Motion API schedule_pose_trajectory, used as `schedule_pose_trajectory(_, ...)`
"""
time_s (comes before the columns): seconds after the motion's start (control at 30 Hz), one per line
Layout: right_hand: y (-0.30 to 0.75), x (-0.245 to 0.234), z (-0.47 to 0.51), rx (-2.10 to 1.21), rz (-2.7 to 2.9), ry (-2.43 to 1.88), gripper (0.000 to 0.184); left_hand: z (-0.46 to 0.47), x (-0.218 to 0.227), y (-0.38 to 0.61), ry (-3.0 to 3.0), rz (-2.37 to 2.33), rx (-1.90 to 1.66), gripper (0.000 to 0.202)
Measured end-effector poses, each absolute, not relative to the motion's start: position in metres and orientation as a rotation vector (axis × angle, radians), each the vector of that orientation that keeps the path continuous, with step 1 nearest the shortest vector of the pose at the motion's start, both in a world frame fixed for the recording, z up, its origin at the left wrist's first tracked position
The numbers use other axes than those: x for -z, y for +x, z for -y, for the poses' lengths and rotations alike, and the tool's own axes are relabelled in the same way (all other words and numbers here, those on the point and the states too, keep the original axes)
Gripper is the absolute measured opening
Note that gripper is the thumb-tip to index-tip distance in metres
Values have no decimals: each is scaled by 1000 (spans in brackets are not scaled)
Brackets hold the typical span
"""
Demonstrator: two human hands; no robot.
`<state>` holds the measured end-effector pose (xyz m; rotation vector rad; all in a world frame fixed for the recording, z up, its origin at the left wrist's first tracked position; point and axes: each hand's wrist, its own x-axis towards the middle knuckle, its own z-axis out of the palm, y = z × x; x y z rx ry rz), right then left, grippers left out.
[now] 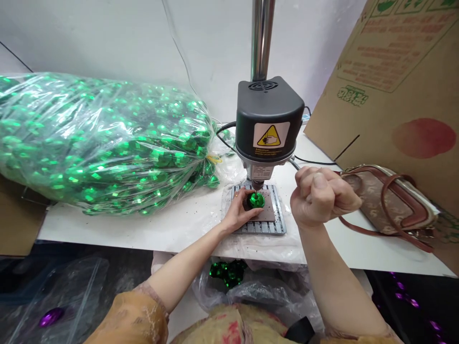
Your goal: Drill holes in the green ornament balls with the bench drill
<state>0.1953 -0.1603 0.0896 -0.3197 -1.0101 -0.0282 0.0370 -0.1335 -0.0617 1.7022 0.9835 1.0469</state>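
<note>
Under the chuck of a small black bench drill press [270,110], a shiny green mirrored ball [256,199] sits on a flat board on the grey slotted base plate [281,217]. My left hand [239,210] grips this ball from its left side, thumb in front and fingers behind. The drill bit meets the top of the ball; whether it has gone in, I cannot tell. My right hand [321,196] is a closed fist to the right of the drill head, around the press's feed lever [294,164]. Most of the lever is hidden by the fist.
A large clear bag of green mirrored balls [107,148] lies on the left of the white table [143,234]. On the right are a brown-trimmed handbag [390,200] and a tall cardboard box [394,95]. Below the front edge, more green balls [228,273] lie in plastic.
</note>
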Motion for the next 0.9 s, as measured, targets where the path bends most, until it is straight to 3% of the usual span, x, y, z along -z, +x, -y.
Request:
schedule_pose_trajectory(0.3, 194, -82, 164, 45, 1034, -308, 49, 134, 62, 37, 1742, -997, -1056, 62)
schedule_pose_trajectory(0.63, 198, -153, 153, -304, 888, -623, 45, 149, 49, 40, 1631, -1086, -1129, 58)
schedule_pose_trajectory(0.8, 199, -152, 150, -250, 924, -602, 44, 216, 53, 4, 2229, -937, -1328, 47)
schedule_pose_trajectory(0.9, 199, -149, 151, -235, 947, -608, 45, 262, 67, -28, 2727, -619, -1153, 39)
